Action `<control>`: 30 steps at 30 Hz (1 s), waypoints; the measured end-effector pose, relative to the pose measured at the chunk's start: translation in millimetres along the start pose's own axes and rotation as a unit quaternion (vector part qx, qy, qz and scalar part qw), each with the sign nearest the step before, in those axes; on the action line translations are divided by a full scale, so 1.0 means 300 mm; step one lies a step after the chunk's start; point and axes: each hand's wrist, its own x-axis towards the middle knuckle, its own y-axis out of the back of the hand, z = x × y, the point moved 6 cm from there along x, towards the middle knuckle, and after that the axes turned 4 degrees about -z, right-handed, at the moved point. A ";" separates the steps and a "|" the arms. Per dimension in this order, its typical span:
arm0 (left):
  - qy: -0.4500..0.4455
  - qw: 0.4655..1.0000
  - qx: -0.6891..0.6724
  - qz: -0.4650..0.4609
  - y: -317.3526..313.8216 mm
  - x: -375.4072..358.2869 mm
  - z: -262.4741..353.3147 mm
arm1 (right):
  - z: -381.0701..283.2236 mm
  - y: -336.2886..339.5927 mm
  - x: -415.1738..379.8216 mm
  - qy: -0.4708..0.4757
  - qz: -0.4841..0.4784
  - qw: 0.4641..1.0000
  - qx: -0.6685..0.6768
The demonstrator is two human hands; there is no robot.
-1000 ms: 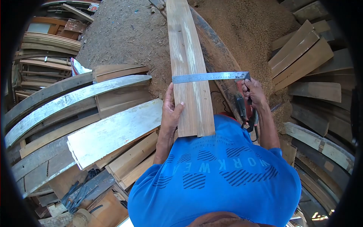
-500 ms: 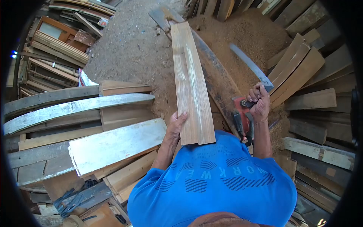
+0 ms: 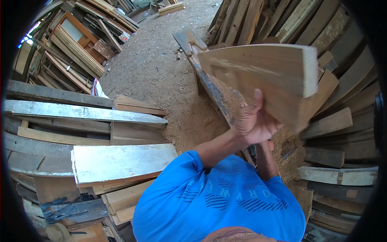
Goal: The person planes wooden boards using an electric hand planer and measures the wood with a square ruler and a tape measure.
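- Sawdust and wood chips cover the dirt floor (image 3: 153, 68) of this timber yard, with lumber stacked on every side of the long dark workbench beam (image 3: 209, 86) that runs away from me.
- I see one plank (image 3: 262, 70) lifted clear of the beam, tilted up so its broad face and pale cut end fill the space to the right of and above the beam.
- My left hand (image 3: 253, 121) grips that plank from underneath, thumb pressed up against its face, fingers wrapped behind it where I cannot see them.
- My right forearm (image 3: 264, 159) reaches up beneath the left hand; the right hand itself is hidden behind the left hand and the plank, so I cannot tell what it holds or how open it is.
- To the left of the beam I count one whitewashed board (image 3: 121, 161) lying flat on top of the pile, with two long grey planks (image 3: 80, 111) further back.
- One framed door panel (image 3: 76, 34) leans in the stacks far left of the beam.
- To the right of the beam, upright boards (image 3: 258, 20) lean together, too many and too overlapped for me to count.
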 end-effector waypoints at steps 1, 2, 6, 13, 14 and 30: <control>0.016 0.999 0.000 -0.028 -0.055 0.018 -0.035 | -0.016 -0.008 0.000 -0.002 -0.008 1.000 -0.001; 0.032 0.998 0.000 -0.054 -0.109 0.029 -0.067 | -0.025 -0.025 -0.013 -0.006 -0.020 1.000 -0.004; 0.072 0.993 -0.007 -0.098 -0.236 0.056 -0.136 | -0.055 -0.040 -0.001 -0.007 -0.008 1.000 0.004; -0.008 0.668 0.741 -0.066 -0.072 -0.072 0.227 | -0.122 -0.001 0.266 0.048 0.085 0.994 0.056; -0.098 0.582 0.807 -0.033 -0.051 -0.096 0.332 | -0.124 0.005 0.301 0.059 0.093 0.992 0.060; -0.098 0.683 0.696 0.196 0.511 -0.371 0.742 | -0.141 -0.237 0.625 0.025 -0.050 0.991 0.120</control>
